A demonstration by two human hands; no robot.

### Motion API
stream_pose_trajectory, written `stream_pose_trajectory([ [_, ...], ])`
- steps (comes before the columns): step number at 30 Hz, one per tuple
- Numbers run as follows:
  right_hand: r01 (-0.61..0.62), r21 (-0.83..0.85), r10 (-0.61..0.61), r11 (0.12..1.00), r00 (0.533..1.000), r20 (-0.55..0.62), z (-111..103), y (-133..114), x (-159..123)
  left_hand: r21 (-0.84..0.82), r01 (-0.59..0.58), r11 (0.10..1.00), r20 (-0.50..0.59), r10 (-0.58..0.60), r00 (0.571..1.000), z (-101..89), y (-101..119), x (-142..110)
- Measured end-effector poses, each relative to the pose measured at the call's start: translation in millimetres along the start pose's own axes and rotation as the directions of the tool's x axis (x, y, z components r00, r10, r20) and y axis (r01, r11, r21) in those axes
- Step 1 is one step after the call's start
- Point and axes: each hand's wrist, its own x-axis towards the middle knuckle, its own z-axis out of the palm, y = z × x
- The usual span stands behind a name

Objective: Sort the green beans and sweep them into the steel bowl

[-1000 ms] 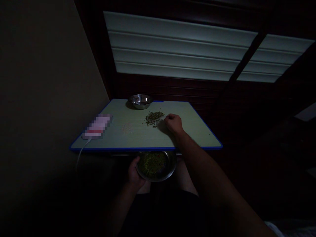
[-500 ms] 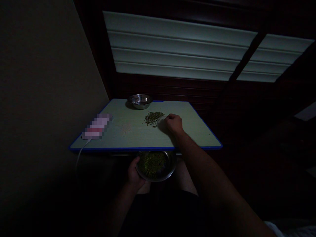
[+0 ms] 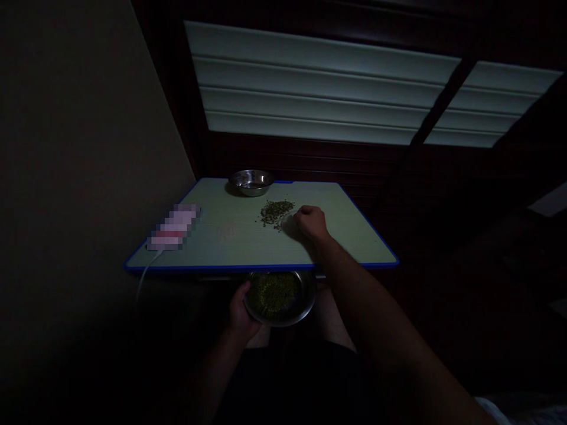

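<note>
My left hand (image 3: 242,313) grips the left rim of a steel bowl (image 3: 305,310), thumb over the edge, just below the table's front edge. Small green grains, perhaps beans (image 3: 274,292), lie inside that bowl. Above the tabletop, my right hand (image 3: 311,222) is closed with its fingers curled in. Immediately left of it is a loose pile of brownish-green grains (image 3: 275,212). A faint pale shape shows between the fingers and the pile; whatever the fingers hold is too dark and small to make out.
A second steel bowl (image 3: 251,183) stands at the back of the pale, blue-edged table (image 3: 239,251). On the left lies a blurred-out pinkish phone-like object (image 3: 174,227) with a white cable (image 3: 142,277) hanging over the edge. A wall (image 3: 88,118) rises on the left.
Hardly anything differs. A few grains at the near right edge of the pile have shifted slightly beside my right hand. My left hand and its bowl stay in place.
</note>
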Motion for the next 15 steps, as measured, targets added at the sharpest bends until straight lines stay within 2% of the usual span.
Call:
stream_pose_trajectory([
  [5, -0.003, 0.04, 0.002, 0.999, 1.0, 0.021, -1.0, -0.7, -0.7, 0.013, 0.008, 1.0, 0.02, -0.008, 1.0, -0.7, 0.5, -0.7],
  [10, 0.011, -0.009, -0.011, 1.0, 1.0, 0.02, -1.3, -1.1, -1.1, 0.01, 0.007, 1.0, 0.061, -0.008, 0.998, -3.4, -0.4, 0.9],
  [15, 0.045, -0.025, -0.044, 0.999, 0.998, 0.034, -0.2, 0.5, -0.9, 0.019, 0.006, 1.0, 0.025, -0.006, 1.0, -2.1, -0.2, 0.9],
])
